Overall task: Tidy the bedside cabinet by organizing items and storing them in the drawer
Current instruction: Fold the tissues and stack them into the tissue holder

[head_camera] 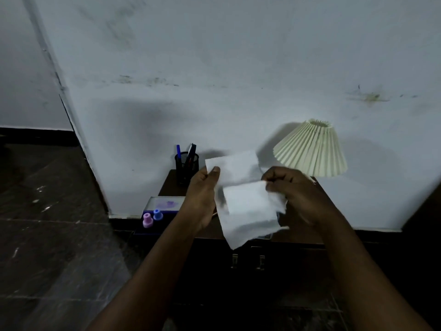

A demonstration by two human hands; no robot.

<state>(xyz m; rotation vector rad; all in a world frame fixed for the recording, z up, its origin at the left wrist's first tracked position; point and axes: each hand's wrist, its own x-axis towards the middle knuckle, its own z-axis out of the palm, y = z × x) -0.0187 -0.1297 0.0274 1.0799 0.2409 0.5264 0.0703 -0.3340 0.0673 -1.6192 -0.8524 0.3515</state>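
one white tissue (248, 201) is held above the bedside cabinet (171, 187), its upper corner pinched by the left hand (201, 199), the folded flap clamped by fingers (274, 179) of the right hand (298, 194). edges should be matched before the crease is pressed. counted: one pen holder (186, 169), one lamp (312, 149), two small bottles (146, 220).

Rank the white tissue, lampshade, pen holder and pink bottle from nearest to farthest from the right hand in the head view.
1. The white tissue, pinched in the right hand.
2. The lampshade, just above, to the right.
3. The pen holder, back left.
4. The pink bottle, far left.
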